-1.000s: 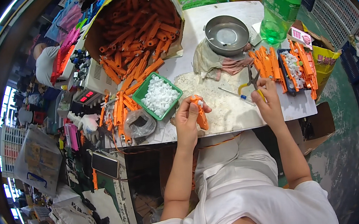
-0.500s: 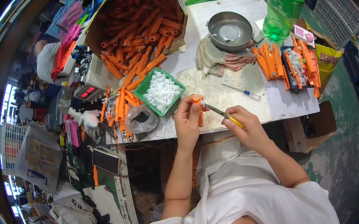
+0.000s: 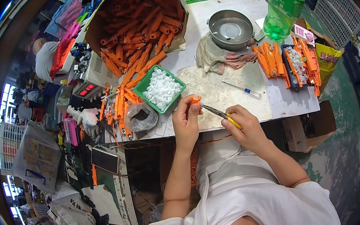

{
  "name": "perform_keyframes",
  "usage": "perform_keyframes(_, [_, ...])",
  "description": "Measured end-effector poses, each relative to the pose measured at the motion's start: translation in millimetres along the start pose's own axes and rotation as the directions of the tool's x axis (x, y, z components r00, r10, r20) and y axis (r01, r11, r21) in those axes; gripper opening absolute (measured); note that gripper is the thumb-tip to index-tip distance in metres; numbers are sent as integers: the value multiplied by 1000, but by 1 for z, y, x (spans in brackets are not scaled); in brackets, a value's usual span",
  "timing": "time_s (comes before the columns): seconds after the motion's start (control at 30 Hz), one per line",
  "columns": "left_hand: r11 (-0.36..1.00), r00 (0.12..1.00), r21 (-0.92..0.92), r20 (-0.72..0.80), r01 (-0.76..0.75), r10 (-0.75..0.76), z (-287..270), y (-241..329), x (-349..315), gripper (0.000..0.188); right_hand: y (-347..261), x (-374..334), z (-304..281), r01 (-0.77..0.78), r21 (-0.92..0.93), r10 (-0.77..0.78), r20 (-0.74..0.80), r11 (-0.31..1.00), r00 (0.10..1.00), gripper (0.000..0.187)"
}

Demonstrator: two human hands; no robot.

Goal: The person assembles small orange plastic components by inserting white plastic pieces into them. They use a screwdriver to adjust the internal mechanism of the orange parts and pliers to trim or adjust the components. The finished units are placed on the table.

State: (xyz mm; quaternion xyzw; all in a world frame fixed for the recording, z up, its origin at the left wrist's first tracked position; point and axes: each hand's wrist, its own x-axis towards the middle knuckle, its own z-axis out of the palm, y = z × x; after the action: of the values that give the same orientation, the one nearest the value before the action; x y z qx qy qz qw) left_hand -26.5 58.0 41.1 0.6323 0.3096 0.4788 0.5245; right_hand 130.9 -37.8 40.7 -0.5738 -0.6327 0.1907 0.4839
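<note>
Near the front edge of the table, my left hand [image 3: 185, 126] is closed around an orange plastic part [image 3: 195, 100], its top end showing above my fingers and its lower end hidden. My right hand [image 3: 246, 127] grips long-nose pliers with yellow handles [image 3: 234, 123]. Their dark, tapered jaws reach up and left to beside the orange part; whether the tips touch it or hold anything small is unclear. Just beyond my left hand, a green tray [image 3: 144, 86] holds a heap of small white plastic pieces [image 3: 162, 90].
A large box of orange parts [image 3: 138, 25] spills onto the table at the back left. A clear bag [image 3: 141, 118] lies by the tray. To the right are a blue-handled screwdriver [image 3: 242, 89], a metal bowl [image 3: 229, 30] on a rag, stacked orange parts [image 3: 271, 63] and a green bottle [image 3: 283, 5].
My left hand has shifted slightly left and turned the orange part, so less of its length shows. The pliers' jaws now sit a little lower and farther left.
</note>
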Motion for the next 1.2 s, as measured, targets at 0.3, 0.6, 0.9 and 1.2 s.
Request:
perform_keyframes(0.3, [987, 992, 112, 55, -118, 112, -10, 1, 3, 28, -8, 0, -12, -700, 667, 379, 596, 256, 707, 36])
perform_keyframes(0.6, [929, 977, -369, -187, 29, -105, -44, 4, 14, 27, 42, 2, -32, 28, -434, 19, 105, 900, 994, 24])
perform_keyframes(0.9, [331, 881, -843, 300, 424, -365, -35, -11, -12, 30, 66, 41, -50, 60, -681, -99, -18, 730, 995, 19])
perform_keyframes(1.2, [34, 859, -923, 343, 384, -380, -39, -19, -36, 27, 56, 93, -18, 244, -621, -298, 16, 745, 954, 15])
